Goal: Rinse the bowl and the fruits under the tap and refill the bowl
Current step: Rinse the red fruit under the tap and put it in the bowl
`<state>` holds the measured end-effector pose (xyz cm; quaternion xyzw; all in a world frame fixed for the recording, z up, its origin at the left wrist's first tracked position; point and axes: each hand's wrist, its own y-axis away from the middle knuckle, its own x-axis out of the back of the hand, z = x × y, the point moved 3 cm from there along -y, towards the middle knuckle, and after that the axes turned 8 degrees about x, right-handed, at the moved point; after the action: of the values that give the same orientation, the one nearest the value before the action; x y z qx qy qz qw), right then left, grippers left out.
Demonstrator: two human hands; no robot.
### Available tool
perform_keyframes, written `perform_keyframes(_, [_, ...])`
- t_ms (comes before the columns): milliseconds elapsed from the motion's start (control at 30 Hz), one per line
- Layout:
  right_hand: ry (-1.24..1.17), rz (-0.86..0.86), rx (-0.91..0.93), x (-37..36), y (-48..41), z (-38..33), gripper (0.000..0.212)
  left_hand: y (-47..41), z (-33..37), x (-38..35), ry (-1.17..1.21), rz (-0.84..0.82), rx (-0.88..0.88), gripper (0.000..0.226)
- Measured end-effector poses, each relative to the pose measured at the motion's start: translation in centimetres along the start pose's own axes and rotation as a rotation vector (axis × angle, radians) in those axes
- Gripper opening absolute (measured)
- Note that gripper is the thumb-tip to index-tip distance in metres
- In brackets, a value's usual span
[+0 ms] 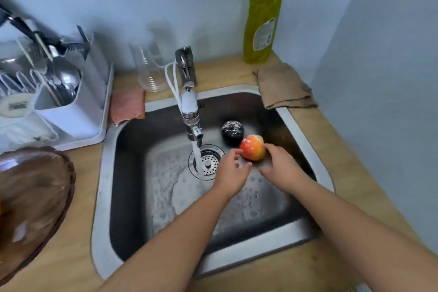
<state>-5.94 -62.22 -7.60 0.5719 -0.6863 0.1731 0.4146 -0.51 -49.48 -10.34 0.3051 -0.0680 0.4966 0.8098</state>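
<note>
Forearms (166, 244) reach over the sink (102, 197). Left hand (231, 170) and right hand (283, 166) grip the apple (253, 147) between curled fingertips, just right of the running tap (189, 106) stream. Dark fruit (232, 131) lies just behind it; brown bowl (35, 192) stands on the counter (78, 244), far left.

Lower left, a brown glass bowl (35, 197) is blurred and cut by the frame's left edge, its contents unclear. The dish rack (71, 111) at upper left is likewise cropped, its cutlery (64, 78) smeared beyond telling piece from piece. At the top edge the soap bottle (262, 23) is cropped; its label (263, 33) is too small to read. Right of centre, an apple (252, 147) hides part of a dark fruit (232, 129).
</note>
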Motion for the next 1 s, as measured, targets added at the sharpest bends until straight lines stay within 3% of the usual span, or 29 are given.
perform_keyframes(200, [0.021,-0.022,-0.081,-1.1,-5.5,1.1,0.085,-5.7,-0.6,-2.4,0.101,0.057,0.125,0.052])
perform_keyframes(433, [-0.016,0.017,-0.117,-1.6,-6.4,1.3,0.071,-6.5,-0.9,-3.2,0.258,0.058,0.120,0.039])
perform_keyframes(733, [-0.324,0.063,0.080,0.8,0.7,-1.9,0.072,1.7,0.3,2.2,0.464,-0.011,0.029,0.035])
perform_keyframes(1000, [-0.457,0.008,0.168,-2.8,2.4,-6.8,0.063,4.3,-3.2,8.6,0.503,-0.125,0.110,0.042])
